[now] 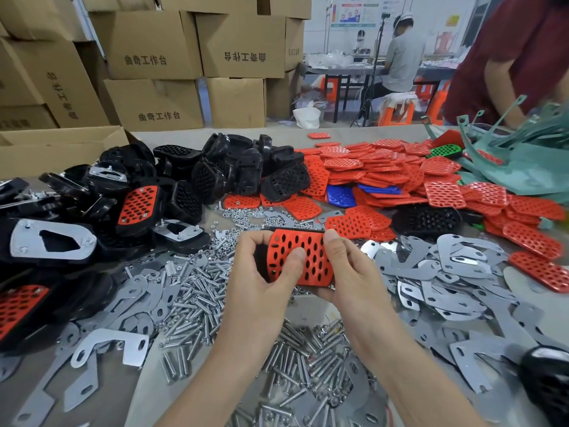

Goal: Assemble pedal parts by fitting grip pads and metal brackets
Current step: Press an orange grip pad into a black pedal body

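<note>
Both my hands hold one black pedal body with a red perforated grip pad (311, 257) on its face, above the middle of the table. My left hand (264, 272) grips its left end, thumb pressed on the pad. My right hand (345, 266) grips the right end, thumb on the pad's upper right corner. The black body is mostly hidden behind the pad and fingers. Loose red grip pads (385, 171) are heaped at the back right, black pedal bodies (215, 171) at the back left, flat metal brackets (446, 272) to the right.
Bolts and nuts (197, 291) lie scattered under and left of my hands. Pedals fitted with pads and metal plates (52, 241) are piled at the left. Cardboard boxes (147, 44) stand behind. A person in a dark red top (505, 57) stands at the far right corner.
</note>
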The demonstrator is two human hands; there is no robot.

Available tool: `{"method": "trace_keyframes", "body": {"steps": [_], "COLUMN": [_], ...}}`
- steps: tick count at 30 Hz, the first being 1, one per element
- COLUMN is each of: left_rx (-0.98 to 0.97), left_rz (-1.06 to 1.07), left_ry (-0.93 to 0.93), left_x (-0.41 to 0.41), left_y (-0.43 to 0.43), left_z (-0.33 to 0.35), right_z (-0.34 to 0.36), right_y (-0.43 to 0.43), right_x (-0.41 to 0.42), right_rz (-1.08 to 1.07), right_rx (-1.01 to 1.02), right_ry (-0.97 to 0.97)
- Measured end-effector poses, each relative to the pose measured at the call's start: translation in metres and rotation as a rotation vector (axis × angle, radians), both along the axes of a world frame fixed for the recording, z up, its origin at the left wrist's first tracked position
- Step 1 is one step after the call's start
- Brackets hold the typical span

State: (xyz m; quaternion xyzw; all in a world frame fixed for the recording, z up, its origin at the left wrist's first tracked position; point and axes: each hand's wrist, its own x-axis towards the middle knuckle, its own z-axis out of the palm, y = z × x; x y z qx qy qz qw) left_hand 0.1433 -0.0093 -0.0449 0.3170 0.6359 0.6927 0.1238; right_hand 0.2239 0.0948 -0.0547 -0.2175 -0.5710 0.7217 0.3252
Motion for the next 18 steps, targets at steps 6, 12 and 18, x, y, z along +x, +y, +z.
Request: {"method": "trace_keyframes", "body": {"steps": [6,12,18], "left_rx": [-0.02,-0.038,-0.029], "left_rz": [0.046,0.075,0.099], "left_ry": [-0.059,-0.07,-0.08], "left_x": [-0.0044,-0.0076,-0.0084], "left_y": [0.0023,0.0037,0.0037], "left_z": [-0.001,-0.003,0.0003], "right_z": [-0.0005,0.0046,0.0049], "right_y": [0.0011,-0.0027,-0.0065], "right_x": [0.0015,0.0014,0.0016], "right_rz": [0.059,-0.009,-0.033], "right_rx": [0.052,0.199,0.143], "right_ry": [-0.063,-0.13,-0.115]}}
